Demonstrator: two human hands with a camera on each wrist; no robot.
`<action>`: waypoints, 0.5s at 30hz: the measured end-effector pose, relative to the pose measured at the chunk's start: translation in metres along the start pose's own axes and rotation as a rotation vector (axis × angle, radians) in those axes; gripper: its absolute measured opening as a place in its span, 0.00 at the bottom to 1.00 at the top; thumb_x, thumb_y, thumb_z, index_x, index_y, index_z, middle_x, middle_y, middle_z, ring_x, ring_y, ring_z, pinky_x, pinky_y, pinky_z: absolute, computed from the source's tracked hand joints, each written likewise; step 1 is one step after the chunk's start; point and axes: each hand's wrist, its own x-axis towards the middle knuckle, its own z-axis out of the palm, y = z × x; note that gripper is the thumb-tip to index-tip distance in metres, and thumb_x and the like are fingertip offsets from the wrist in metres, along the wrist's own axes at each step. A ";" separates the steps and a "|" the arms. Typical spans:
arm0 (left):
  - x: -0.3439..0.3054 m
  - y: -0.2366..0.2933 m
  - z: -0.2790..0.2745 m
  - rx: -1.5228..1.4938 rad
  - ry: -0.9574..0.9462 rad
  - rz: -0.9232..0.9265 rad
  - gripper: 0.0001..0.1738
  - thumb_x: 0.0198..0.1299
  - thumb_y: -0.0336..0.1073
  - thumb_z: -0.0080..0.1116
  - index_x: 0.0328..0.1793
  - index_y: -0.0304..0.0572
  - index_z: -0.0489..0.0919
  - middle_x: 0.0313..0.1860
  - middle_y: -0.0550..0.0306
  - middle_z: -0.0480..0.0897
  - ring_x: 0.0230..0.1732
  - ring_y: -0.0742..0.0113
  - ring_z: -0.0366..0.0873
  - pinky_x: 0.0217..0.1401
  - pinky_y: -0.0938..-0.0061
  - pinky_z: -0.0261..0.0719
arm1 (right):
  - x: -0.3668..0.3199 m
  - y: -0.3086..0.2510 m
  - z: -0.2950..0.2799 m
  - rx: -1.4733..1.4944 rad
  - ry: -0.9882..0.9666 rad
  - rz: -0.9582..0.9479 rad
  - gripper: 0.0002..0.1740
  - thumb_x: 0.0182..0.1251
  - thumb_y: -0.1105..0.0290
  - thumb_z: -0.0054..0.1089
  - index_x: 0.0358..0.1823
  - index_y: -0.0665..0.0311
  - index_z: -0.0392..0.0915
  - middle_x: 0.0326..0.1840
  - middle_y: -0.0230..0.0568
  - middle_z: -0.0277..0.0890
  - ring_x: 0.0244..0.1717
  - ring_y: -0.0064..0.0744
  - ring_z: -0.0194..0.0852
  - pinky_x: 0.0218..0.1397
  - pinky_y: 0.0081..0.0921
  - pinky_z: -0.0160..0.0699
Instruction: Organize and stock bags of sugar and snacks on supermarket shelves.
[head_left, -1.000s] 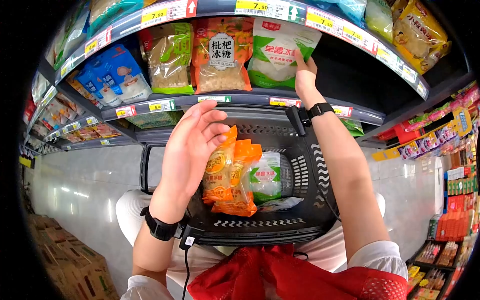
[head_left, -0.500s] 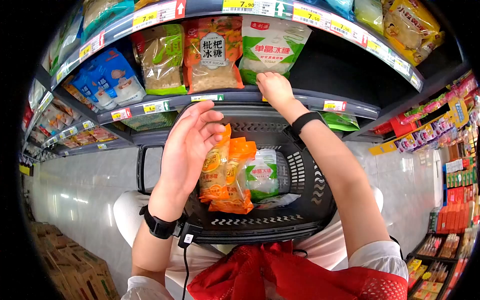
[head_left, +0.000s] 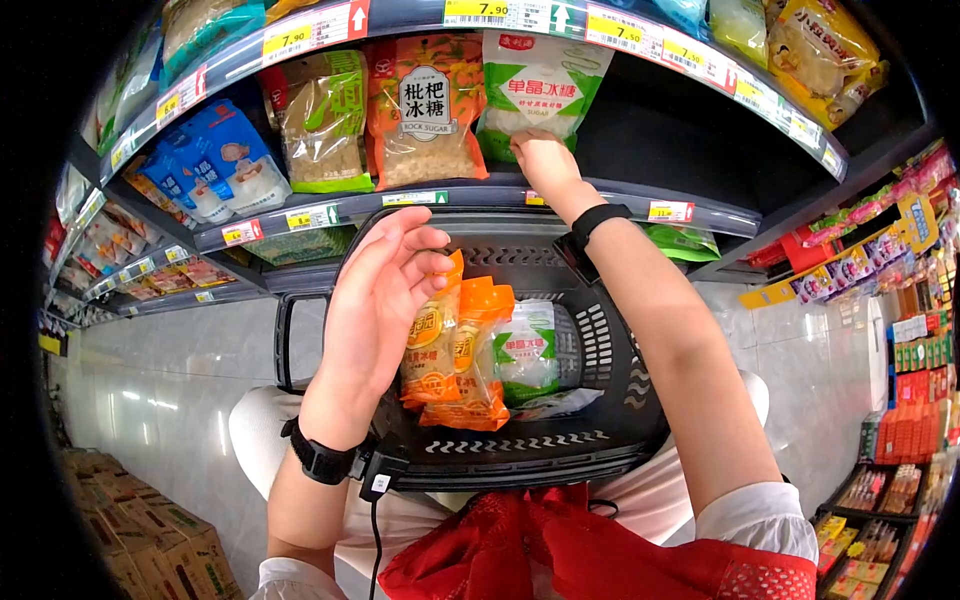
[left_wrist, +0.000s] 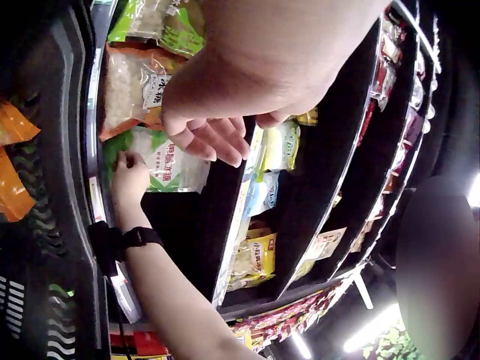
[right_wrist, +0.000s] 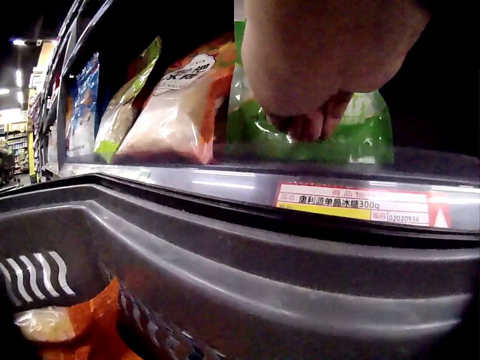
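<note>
On the shelf stands a white and green bag of rock sugar (head_left: 540,85), upright beside an orange rock sugar bag (head_left: 425,110). My right hand (head_left: 552,172) is at its lower front, fingers curled into the green bottom part; the right wrist view shows these fingertips (right_wrist: 307,129) pinching the plastic there. The left hand (head_left: 378,300) hovers palm inward over the left side of a black shopping basket (head_left: 540,468), fingers loosely bent and holding nothing. Inside the basket lie two orange bags (head_left: 470,375) and a smaller white and green bag (head_left: 527,350).
Price labels (head_left: 670,212) run along the shelf edge just behind the basket. A green-topped bag (head_left: 325,120) and blue bags (head_left: 225,155) stand farther left. Yellow bags (head_left: 825,60) sit on the upper shelf. Cardboard boxes (head_left: 150,530) are stacked on the floor at lower left.
My right hand has moved from the bag's right side down to its bottom front, and its fingers have curled in. The bag leans slightly differently. My left hand stays over the basket.
</note>
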 end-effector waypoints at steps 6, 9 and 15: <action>0.001 -0.003 0.000 0.012 0.014 -0.008 0.17 0.61 0.39 0.41 0.52 0.37 0.67 0.41 0.58 0.73 0.40 0.69 0.71 0.43 0.77 0.69 | 0.006 0.004 0.003 0.014 0.019 -0.028 0.06 0.53 0.70 0.51 0.30 0.64 0.72 0.33 0.48 0.73 0.37 0.48 0.71 0.40 0.38 0.70; 0.001 -0.002 -0.001 0.012 0.006 -0.006 0.18 0.61 0.39 0.41 0.53 0.37 0.67 0.41 0.58 0.74 0.40 0.69 0.71 0.44 0.77 0.69 | 0.005 0.004 -0.002 0.030 -0.020 -0.044 0.07 0.53 0.70 0.51 0.30 0.65 0.73 0.32 0.48 0.73 0.37 0.49 0.71 0.40 0.37 0.70; 0.002 -0.001 -0.004 -0.007 -0.006 -0.013 0.18 0.61 0.41 0.41 0.51 0.38 0.67 0.42 0.56 0.74 0.41 0.70 0.71 0.46 0.77 0.67 | -0.019 0.001 -0.035 0.120 -0.018 -0.126 0.09 0.54 0.66 0.50 0.28 0.65 0.75 0.29 0.48 0.74 0.33 0.47 0.73 0.36 0.37 0.73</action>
